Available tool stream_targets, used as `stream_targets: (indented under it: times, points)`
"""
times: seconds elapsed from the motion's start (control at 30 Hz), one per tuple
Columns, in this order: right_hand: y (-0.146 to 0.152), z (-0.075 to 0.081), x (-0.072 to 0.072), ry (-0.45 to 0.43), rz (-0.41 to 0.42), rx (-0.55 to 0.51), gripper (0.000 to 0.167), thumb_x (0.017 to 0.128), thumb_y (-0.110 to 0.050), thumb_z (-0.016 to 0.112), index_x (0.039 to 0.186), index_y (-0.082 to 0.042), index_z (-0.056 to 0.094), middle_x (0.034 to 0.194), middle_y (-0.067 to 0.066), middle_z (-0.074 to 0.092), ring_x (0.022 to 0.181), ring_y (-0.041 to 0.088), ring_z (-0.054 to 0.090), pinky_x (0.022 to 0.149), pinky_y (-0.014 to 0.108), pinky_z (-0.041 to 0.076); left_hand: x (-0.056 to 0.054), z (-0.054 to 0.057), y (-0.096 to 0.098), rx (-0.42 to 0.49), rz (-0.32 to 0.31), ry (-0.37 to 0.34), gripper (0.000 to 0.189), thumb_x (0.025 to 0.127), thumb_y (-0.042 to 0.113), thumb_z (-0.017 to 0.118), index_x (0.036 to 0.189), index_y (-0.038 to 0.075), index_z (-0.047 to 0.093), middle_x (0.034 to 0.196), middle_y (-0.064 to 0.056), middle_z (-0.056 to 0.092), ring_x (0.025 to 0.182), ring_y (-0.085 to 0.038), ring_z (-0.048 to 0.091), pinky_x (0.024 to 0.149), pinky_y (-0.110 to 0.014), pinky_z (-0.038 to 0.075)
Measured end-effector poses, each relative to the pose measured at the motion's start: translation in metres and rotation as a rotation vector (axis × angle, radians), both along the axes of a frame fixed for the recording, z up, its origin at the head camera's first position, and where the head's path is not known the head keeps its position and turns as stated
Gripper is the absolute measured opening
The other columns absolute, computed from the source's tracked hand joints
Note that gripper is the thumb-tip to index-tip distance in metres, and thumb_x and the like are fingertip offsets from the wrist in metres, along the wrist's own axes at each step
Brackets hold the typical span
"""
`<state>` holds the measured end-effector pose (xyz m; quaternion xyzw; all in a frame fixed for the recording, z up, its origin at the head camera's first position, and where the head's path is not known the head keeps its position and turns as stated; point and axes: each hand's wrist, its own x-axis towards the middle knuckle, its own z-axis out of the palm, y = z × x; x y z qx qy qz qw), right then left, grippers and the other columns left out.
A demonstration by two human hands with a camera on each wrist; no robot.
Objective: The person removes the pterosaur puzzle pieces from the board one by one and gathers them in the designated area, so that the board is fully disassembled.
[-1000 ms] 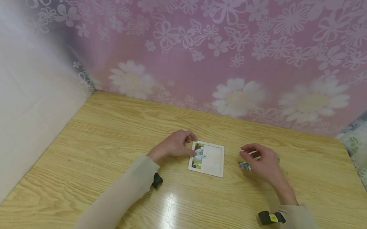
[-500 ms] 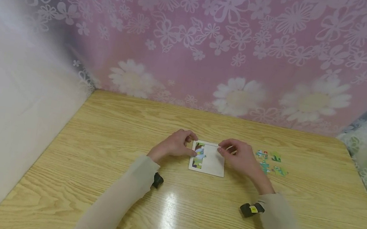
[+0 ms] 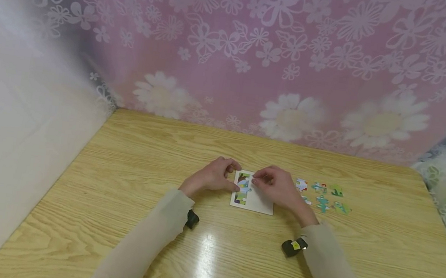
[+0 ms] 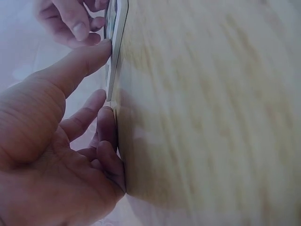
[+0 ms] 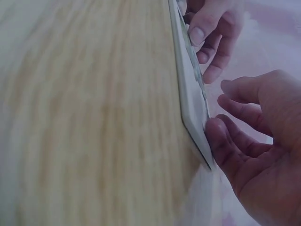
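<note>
Right hand's [image 3: 277,188] fingers nearly together over flat pale tray [image 3: 261,204], can't tell if gripping. Left hand [image 3: 211,175] loosely curved, thumb touching tray rim. Jigsaw piece [image 3: 307,200] partly hidden.

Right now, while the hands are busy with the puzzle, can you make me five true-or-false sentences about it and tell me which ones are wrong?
1. The left hand touches the puzzle frame. True.
2. The frame is completely filled. False: the fitted pieces show only along its left side, and bare board shows beside them.
3. Loose pieces lie on the table, to the right of the frame. True.
4. Everything behind the table is plain green. False: the backdrop is pink with white flowers.
5. The right hand is at the frame. True.
</note>
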<state>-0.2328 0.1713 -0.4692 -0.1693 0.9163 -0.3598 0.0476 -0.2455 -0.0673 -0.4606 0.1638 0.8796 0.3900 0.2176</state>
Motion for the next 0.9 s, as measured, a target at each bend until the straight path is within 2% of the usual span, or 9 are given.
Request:
stream_targets:
  times: [0.33, 0.57, 0.73, 0.9]
  points:
    - [-0.005, -0.0054, -0.0063, -0.039, 0.051, 0.059, 0.019, 0.094, -0.028, 0.075, 0.107, -0.015, 0.079, 0.105, 0.008, 0.065, 0.082, 0.018, 0.055, 0.073, 0.032, 0.044, 0.0, 0.0, 0.0001, 0.013, -0.004, 0.006, 0.057, 0.089, 0.027, 0.081, 0.139, 0.016, 0.056, 0.129, -0.01, 0.048, 0.106, -0.022, 0.045, 0.092, -0.038, 0.042]
    - [-0.0082, -0.0034, -0.0048, -0.002, 0.07, 0.06, 0.018, 0.092, -0.023, 0.077, 0.106, -0.011, 0.079, 0.093, 0.006, 0.063, 0.076, 0.016, 0.05, 0.069, 0.031, 0.041, 0.0004, 0.0006, -0.0001, 0.023, 0.011, -0.006, 0.057, 0.088, 0.026, 0.082, 0.138, 0.016, 0.056, 0.13, -0.01, 0.049, 0.107, -0.022, 0.046, 0.093, -0.038, 0.043]
    - [-0.0092, -0.0035, -0.0045, -0.007, 0.078, 0.046, 0.018, 0.092, -0.021, 0.076, 0.106, -0.01, 0.078, 0.095, 0.006, 0.067, 0.078, 0.016, 0.052, 0.071, 0.031, 0.043, 0.0006, 0.0009, 0.0007, 0.016, 0.016, -0.006, 0.057, 0.088, 0.026, 0.082, 0.138, 0.017, 0.056, 0.129, -0.009, 0.049, 0.105, -0.021, 0.046, 0.092, -0.037, 0.042]
    - [-0.0101, -0.0025, -0.0039, -0.052, 0.064, 0.044, 0.016, 0.094, -0.021, 0.074, 0.105, -0.01, 0.077, 0.099, 0.008, 0.068, 0.081, 0.017, 0.054, 0.073, 0.032, 0.043, 0.0009, 0.0005, 0.0011, 0.017, 0.012, -0.008, 0.057, 0.088, 0.025, 0.082, 0.138, 0.016, 0.056, 0.128, -0.009, 0.048, 0.104, -0.021, 0.045, 0.091, -0.037, 0.042]
